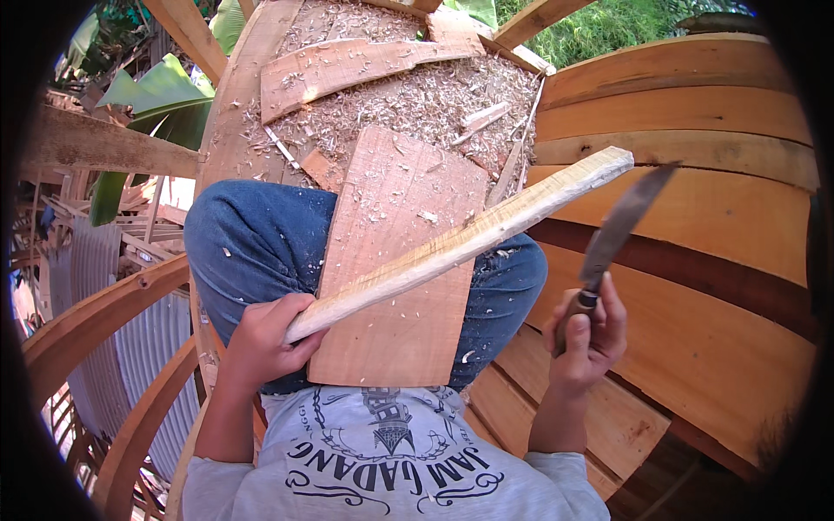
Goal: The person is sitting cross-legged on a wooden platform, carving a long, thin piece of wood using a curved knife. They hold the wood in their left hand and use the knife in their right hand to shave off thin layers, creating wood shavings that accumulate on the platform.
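My left hand [269,342] is closed round the near end of a long, pale strip of wood [460,239]. The strip slants up to the right across a flat reddish board [395,260] that lies over my lap. My right hand [591,334] grips the dark handle of a knife [621,224] to the right of my knee. The knife's broad blade points up and slightly right, just beside the strip's far end; a small gap shows between them. Part of the handle is hidden by my fingers.
Wood shavings [382,104] cover the planking ahead, around a curved board [356,69] and smaller offcuts [482,120]. Overlapping planks [678,217] form a wall on the right. Curved wooden ribs [109,308] stand at the left, with corrugated sheets [156,347] beyond them.
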`<state>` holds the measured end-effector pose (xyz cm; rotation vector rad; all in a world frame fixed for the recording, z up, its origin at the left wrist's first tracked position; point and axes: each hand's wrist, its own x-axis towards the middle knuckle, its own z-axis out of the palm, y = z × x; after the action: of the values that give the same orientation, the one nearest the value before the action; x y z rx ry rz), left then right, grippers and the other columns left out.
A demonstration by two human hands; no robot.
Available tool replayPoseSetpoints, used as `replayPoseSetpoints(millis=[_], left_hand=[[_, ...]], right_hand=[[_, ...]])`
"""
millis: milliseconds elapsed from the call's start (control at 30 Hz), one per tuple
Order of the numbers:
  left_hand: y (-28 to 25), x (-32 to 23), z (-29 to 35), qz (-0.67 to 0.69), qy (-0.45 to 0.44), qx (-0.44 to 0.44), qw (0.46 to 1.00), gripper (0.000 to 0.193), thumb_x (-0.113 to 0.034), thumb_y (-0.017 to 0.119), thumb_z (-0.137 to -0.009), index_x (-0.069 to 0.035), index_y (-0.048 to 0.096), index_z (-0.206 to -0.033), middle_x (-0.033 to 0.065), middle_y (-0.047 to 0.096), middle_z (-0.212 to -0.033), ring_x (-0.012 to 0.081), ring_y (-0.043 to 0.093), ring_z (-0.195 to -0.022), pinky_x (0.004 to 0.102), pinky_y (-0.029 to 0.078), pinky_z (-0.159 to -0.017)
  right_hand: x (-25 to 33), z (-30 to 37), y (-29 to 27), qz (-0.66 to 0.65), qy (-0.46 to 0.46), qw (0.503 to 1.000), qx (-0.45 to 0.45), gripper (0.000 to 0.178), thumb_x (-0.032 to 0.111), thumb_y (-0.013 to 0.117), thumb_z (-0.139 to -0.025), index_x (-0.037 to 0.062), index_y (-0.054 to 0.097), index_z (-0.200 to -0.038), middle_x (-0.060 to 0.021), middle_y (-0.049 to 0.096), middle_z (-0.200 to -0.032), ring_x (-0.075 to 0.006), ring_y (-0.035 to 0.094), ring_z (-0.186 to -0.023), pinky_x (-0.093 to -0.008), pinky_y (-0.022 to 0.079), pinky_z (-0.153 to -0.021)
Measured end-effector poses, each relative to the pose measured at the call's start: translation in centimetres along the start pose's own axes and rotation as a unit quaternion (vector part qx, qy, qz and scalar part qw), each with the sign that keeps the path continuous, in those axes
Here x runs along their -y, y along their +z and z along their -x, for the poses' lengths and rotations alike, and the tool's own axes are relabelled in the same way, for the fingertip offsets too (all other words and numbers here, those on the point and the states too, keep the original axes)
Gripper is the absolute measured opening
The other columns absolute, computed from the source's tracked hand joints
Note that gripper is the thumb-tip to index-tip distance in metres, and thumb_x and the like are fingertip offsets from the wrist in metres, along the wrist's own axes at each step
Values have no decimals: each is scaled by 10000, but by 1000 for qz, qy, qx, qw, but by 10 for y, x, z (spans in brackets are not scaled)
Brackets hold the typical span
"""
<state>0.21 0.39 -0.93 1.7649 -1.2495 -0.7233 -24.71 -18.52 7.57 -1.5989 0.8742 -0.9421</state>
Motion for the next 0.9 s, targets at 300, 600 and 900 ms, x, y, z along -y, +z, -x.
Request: replayPoseSetpoints(millis=[300,600,900], left_hand=[[2,1,-2,-1,7,-3,1000,264,-35,756,-661,-10,597,-870,108,622,-705,244,637,-592,290,472,-536],[-2,0,-2,-2,-5,27,1000,297,-48,748,-684,-1,593,-933,138,639,-749,274,656,-651,311,501,-565],[1,4,-1,0,11,-2,1000,262,-29,756,-661,-3,600,-869,108,629,-715,225,656,-615,278,478,-539]], right_hand=[[-8,1,2,124,9,978,168,387,-9,610,-835,-34,547,-1215,-122,646,-788,-84,571,-607,-202,441,-548],[-10,-8,15,135,-50,939,314,366,-74,593,-805,-31,584,-1168,-165,647,-846,-161,623,-667,-260,501,-599],[-18,6,3,33,21,994,106,450,-9,544,-877,-27,432,-1312,-118,603,-805,-72,500,-522,-192,406,-463]])
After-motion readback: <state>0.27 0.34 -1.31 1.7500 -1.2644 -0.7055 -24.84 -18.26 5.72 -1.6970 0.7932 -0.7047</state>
